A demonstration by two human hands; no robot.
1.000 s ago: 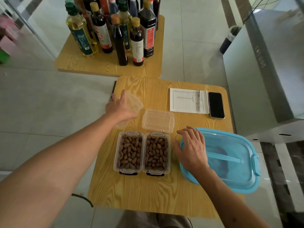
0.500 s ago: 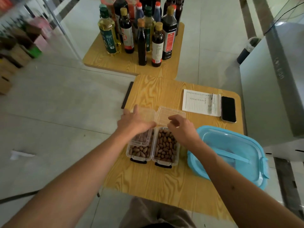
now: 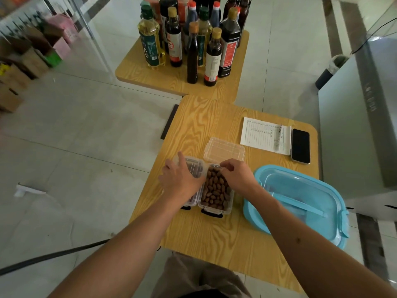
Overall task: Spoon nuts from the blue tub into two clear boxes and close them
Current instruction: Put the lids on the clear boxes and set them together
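Presently closing: left hand (image 3: pixel 181 181) pressing a clear lid (image 3: pixel 194 167) flat onto the left box, right hand (image 3: pixel 236 176) pinching the far rim of the nut-filled right box (image 3: pixel 216 195), spare lid (image 3: pixel 224 149) just behind, likely next to fit.

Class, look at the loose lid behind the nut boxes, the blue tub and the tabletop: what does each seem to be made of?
Loose lid: clear, glossy plastic, probably rigid; the table grain shows through it.
Blue tub: translucent blue plastic with a smooth moulded rim and clip.
Tabletop: wood-look surface, possibly laminate; bold printed-looking grain, matte sheen.
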